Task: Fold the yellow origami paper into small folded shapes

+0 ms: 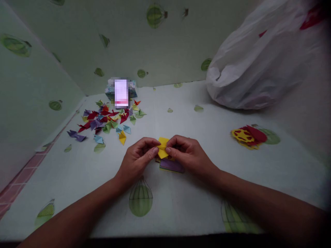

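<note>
Between my two hands is a small folded piece of yellow origami paper, held just above the table. My left hand pinches its left side between thumb and fingers. On the opposite edge, my right hand grips it the same way. Below the paper lies a small stack of paper with a purple top, partly covered by my right hand. A pile of folded paper cranes in purple, red, green, blue and yellow spreads out at the back left, with a yellow one nearest my left hand.
Behind the cranes, a bright phone screen, pixelated, leans on a patterned box. Red and yellow cut-paper pieces lie on the right. A large white plastic bag stands at the back right against the balloon-print wall.
</note>
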Demonstrator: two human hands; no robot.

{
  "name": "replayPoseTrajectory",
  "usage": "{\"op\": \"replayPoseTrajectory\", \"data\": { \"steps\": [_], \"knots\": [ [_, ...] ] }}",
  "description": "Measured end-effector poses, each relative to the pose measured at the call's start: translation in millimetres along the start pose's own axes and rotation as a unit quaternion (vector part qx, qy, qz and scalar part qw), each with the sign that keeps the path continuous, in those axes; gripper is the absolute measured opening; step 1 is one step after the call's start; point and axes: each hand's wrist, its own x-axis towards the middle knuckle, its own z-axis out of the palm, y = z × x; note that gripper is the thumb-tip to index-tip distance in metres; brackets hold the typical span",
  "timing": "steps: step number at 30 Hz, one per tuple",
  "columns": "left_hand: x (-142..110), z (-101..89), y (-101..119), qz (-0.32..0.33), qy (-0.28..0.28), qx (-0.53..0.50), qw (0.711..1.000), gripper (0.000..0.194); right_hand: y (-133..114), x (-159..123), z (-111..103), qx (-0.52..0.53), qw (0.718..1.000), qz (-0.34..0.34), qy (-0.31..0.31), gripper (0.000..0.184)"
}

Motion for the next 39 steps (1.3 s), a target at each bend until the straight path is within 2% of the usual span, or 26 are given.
{"op": "replayPoseTrajectory", "data": {
  "steps": [6, 8, 10, 12, 14, 17, 21, 28, 39],
  "knots": [
    [1.9, 0.8, 4.0, -0.06, -0.005, 0.021, 0.998, 0.009, 0.4, -0.1, -0.3, -0.036, 0.998, -0.033, -0.046, 0.012],
    [1.8, 1.5, 4.2, -0.081, 0.013, 0.008, 0.997, 0.01, 1.3, -0.4, -0.5, -0.043, 0.997, -0.055, -0.033, 0.007],
    [1.4, 2.1, 3.7, -0.09, 0.044, -0.016, 0.995, 0.011, 2.1, -0.8, -0.9, -0.074, 0.992, -0.097, 0.007, 0.001],
    [1.1, 2.6, 2.9, -0.09, 0.07, -0.036, 0.993, 0.012, 3.5, -1.1, -1.1, -0.128, 0.979, -0.153, 0.039, 0.005],
    [0.9, 2.9, 2.3, -0.088, 0.084, -0.049, 0.991, 0.013, 5.6, -1.3, -0.8, -0.166, 0.965, -0.2, 0.042, 0.009],
    [0.5, 3.1, 2.3, -0.088, 0.089, -0.059, 0.99, 0.013, 9.3, -1.7, 0.8, -0.168, 0.957, -0.235, 0.019, 0.012],
    [-0.8, 4.4, 3.6, -0.091, 0.091, -0.054, 0.99, 0.013, 10.2, -2.9, 3.5, -0.176, 0.953, -0.246, 0.002, 0.016],
    [-4.9, 8.9, 4.1, -0.104, 0.102, -0.073, 0.987, 0.014, 8.4, -5.0, 6.4, -0.24, 0.929, -0.281, 0.025, 0.017],
    [-5.7, 10.5, 0.9, -0.143, 0.105, -0.129, 0.976, 0.017, 8.5, -3.1, 5.7, -0.235, 0.93, -0.281, 0.028, 0.016]
  ]
}}
